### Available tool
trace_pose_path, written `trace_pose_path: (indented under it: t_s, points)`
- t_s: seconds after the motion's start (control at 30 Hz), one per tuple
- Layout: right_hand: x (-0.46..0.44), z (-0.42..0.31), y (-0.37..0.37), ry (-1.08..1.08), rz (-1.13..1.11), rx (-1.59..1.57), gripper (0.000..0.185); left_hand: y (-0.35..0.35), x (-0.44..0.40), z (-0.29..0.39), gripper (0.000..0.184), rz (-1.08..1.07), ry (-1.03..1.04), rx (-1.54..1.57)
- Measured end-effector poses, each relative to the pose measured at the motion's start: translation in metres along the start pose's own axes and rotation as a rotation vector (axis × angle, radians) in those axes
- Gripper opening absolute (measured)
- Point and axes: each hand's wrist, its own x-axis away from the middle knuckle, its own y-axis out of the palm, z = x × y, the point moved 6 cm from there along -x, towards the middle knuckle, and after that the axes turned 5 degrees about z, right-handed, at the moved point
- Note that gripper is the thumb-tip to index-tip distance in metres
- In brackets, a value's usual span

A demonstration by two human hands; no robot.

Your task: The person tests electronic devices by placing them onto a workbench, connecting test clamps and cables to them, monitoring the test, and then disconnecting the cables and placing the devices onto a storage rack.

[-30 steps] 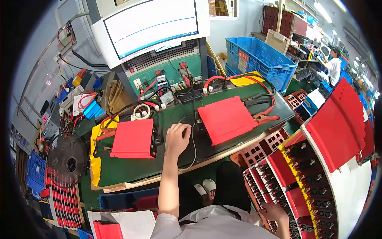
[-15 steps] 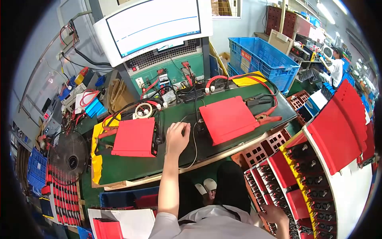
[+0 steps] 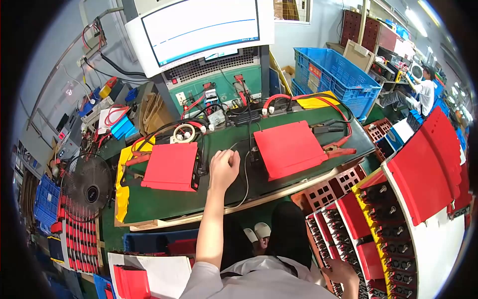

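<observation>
My left hand (image 3: 224, 168) rests on the green bench top (image 3: 164, 207) with its fingers curled closed. Whatever may be inside the curl is hidden, and a thin grey cable (image 3: 247, 182) runs just beside it. A flat red metal-cased unit (image 3: 171, 167) lies to its left, with a red clamp (image 3: 137, 159) at its far side. A second red unit (image 3: 290, 149) lies to its right, with red and black clamps (image 3: 338, 149) at its end. My right hand (image 3: 341, 272) hangs low at the right, fingers apart, near a row of stacked red units (image 3: 371, 259).
A monitor (image 3: 201, 32) showing a blue curve stands behind the bench. A black fan (image 3: 87, 189) is at the left. Blue crates (image 3: 333, 74) stand at the back right. More red units (image 3: 423, 169) are stacked at the right. Another person (image 3: 423, 92) sits farther back.
The view has shifted slightly, so the bench and monitor sit a little farther right. Both hands stay in nearly the same places.
</observation>
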Motion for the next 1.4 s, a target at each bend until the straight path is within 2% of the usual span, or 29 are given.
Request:
trace_pose_path:
  t_s: [0.27,0.67,1.4]
  points:
    - [-0.001,0.000,0.003,0.001,-0.074,0.044,0.060,0.000,-0.001,0.003,0.030,0.009,-0.009,0.020]
    - [0.001,-0.004,0.001,-0.021,-0.042,0.048,0.059,0.002,0.001,-0.002,0.010,-0.018,-0.043,0.063]
    - [-0.016,0.015,0.026,0.022,-0.148,0.129,0.062,0.002,0.001,-0.001,0.011,-0.037,-0.063,0.087]
